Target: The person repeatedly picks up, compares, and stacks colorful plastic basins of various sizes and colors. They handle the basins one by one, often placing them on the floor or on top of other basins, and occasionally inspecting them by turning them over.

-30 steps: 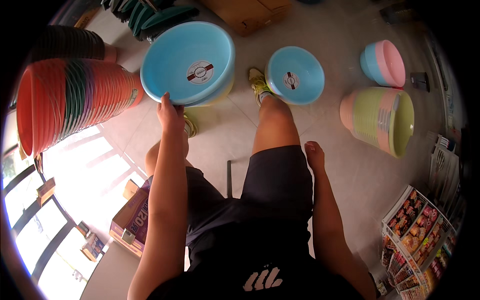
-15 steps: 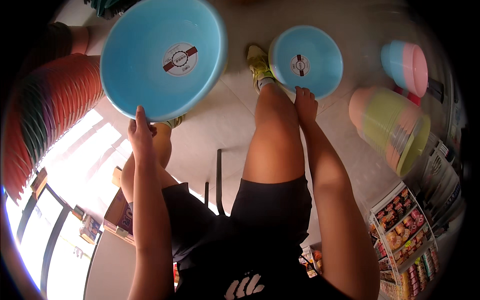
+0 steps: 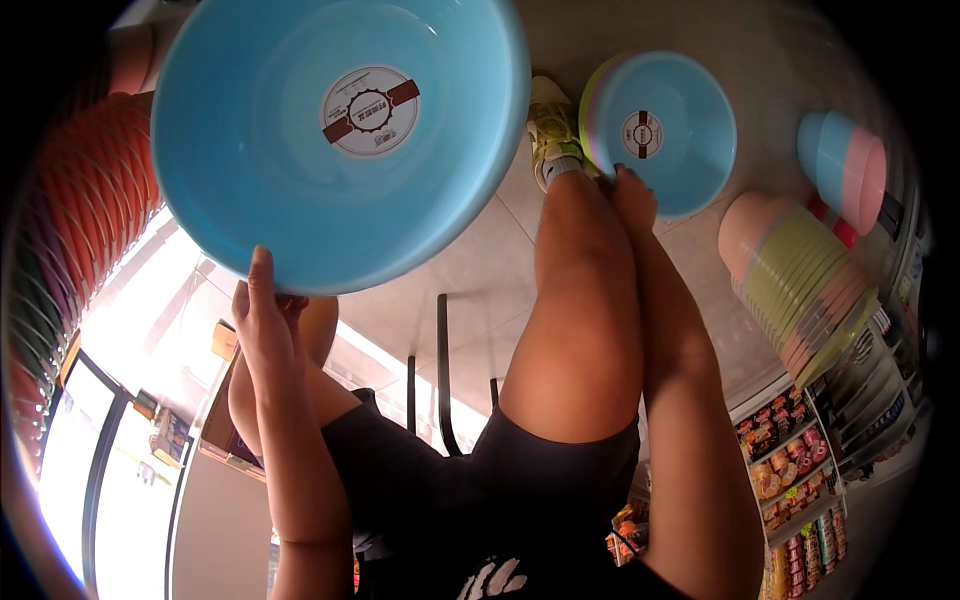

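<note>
My left hand (image 3: pixel 268 325) grips the near rim of a large light-blue plastic basin (image 3: pixel 240 190), thumb on the inside and fingers beneath. The basin is raised and tilted, its open side toward me, with a round white-and-maroon label on its bottom. Further right, my right hand (image 3: pixel 634 200) has its fingers closed over the near rim of a smaller blue basin (image 3: pixel 690 130). That one sits nested with pink and green basins (image 3: pixel 592 110), whose edges show on its left. It is beside my right shoe (image 3: pixel 552 125).
Stacked red and dark buckets (image 3: pixel 95 190) stand at the left. To the right are a tilted stack of green and pink tubs (image 3: pixel 800 285), blue and pink basins (image 3: pixel 845 165) and a rack of packaged goods (image 3: pixel 795 465). Black metal legs (image 3: pixel 444 370) show between my thighs.
The large basin has come nearer and shows bigger in view. Both hands keep hold of their rims. The smaller basins appear further right, and green and pink edges now show beneath the blue one.
</note>
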`<state>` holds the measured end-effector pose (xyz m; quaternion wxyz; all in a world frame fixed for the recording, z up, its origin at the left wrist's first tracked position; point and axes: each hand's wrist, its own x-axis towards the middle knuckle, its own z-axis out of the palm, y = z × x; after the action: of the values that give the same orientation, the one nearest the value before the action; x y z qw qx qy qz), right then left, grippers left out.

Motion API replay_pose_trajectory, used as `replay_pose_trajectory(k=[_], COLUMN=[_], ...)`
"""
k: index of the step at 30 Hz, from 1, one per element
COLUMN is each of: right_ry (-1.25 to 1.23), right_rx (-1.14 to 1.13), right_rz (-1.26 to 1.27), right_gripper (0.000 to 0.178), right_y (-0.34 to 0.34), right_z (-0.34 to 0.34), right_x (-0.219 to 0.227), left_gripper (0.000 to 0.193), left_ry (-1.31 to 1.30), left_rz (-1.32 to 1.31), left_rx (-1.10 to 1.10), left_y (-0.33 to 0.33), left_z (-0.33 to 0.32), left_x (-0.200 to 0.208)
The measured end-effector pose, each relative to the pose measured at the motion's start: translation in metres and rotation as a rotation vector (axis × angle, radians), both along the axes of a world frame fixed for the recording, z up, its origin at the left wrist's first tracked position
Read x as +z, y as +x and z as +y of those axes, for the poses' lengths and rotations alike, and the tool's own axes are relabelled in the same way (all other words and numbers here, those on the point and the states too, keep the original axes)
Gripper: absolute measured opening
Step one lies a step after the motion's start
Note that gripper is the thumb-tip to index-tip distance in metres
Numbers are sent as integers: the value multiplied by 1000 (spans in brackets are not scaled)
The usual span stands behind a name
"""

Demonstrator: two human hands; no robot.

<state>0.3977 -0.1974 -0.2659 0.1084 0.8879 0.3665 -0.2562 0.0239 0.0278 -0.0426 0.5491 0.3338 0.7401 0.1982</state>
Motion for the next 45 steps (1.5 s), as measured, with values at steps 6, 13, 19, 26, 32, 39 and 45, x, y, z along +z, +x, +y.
replay_pose_trajectory(k=[6, 13, 19, 26, 32, 39, 45], right_ry=[47, 176, 286, 432, 684, 1139, 1194], right_rx=[-84, -117, -174, -246, -469, -553, -342], right_rz=[14, 31, 82, 157, 340, 477, 358], right_gripper=[41, 43, 44, 46, 46, 43, 40], right_y=[14, 32, 26, 32, 29, -17, -136], right_z=[19, 22, 26, 17, 7, -44, -85], right_x=[35, 45, 70, 102, 190, 337, 448], left_gripper=[47, 48, 47, 45, 47, 46, 24], left_ry=[-13, 30, 39, 16, -60, 296, 490], left_rz=[-18, -10, -29, -23, -4, 124, -357], left_rx=[-31, -105, -114, -139, -187, -374, -573], left_y=[-10, -9, -7, -9, -17, -51, -43], left_z=[-3, -2, -1, -1, -3, -31, -127], left_x=[-4, -4, -3, -4, 3, 33, 135])
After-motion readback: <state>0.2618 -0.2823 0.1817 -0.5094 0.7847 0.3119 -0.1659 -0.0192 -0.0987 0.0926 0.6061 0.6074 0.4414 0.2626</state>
